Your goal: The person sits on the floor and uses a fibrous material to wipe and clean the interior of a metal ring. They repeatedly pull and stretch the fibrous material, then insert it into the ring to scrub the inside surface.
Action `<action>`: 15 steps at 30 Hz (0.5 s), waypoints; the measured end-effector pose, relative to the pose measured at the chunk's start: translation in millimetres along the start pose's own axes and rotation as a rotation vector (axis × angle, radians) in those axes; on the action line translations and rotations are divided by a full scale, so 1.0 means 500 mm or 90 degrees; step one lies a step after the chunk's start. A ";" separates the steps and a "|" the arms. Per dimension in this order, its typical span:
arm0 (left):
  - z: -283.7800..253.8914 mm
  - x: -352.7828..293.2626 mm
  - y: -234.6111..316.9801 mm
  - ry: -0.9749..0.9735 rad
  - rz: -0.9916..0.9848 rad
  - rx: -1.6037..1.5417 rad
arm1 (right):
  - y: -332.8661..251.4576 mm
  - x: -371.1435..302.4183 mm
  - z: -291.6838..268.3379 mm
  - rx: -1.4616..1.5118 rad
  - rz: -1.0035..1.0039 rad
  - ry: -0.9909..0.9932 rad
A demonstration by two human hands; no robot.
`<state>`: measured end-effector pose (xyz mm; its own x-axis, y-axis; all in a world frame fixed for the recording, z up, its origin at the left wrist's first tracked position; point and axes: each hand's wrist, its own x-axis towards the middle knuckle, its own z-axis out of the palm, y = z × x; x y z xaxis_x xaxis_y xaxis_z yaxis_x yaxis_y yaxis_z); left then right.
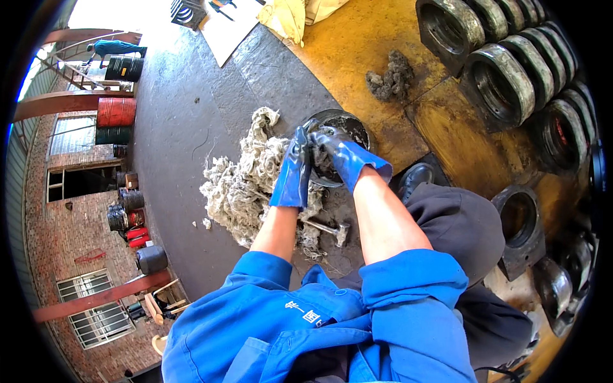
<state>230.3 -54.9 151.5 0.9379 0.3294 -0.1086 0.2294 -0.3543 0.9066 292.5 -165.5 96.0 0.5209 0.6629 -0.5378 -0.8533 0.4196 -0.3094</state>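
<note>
Both my hands wear blue rubber gloves darkened with wet grime at the fingers. They come together over a round black bucket [365,131] holding dark, greasy-looking matter. My left hand [302,142] is closed at the bucket's left side, its fingertips meeting those of the other glove. Over the bucket's opening, my right hand [330,143] has its fingers curled inward. What lies between the gloves is dark and cannot be made out. A heap of whitish cotton waste [239,185] spreads beside my left hand. Below the bucket, a hammer [340,233] rests on the floor by the heap.
Rows of heavy round-bored metal blocks [501,83] stand at the right. A dark fibre clump [391,76] lies on the yellowish floor plate [440,127]. Beyond are a white sheet [227,32], yellow paper [281,19], a red drum [116,112] and a person [118,48] in blue.
</note>
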 end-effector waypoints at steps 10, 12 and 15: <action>-0.061 -0.013 -0.249 -0.063 0.050 0.415 | -0.074 0.036 0.071 0.155 0.030 -0.180; -0.021 -0.017 -0.278 -0.097 -0.110 -0.189 | -0.106 0.029 0.093 0.187 0.021 -0.239; 0.034 -0.024 -0.265 0.008 -0.347 -0.594 | -0.186 -0.012 0.128 0.245 -0.016 -0.356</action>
<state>193.0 -26.8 25.9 0.7656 0.2515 -0.5921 0.3219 0.6472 0.6911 370.1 -168.9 178.2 0.5610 0.8277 -0.0158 -0.8268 0.5611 0.0396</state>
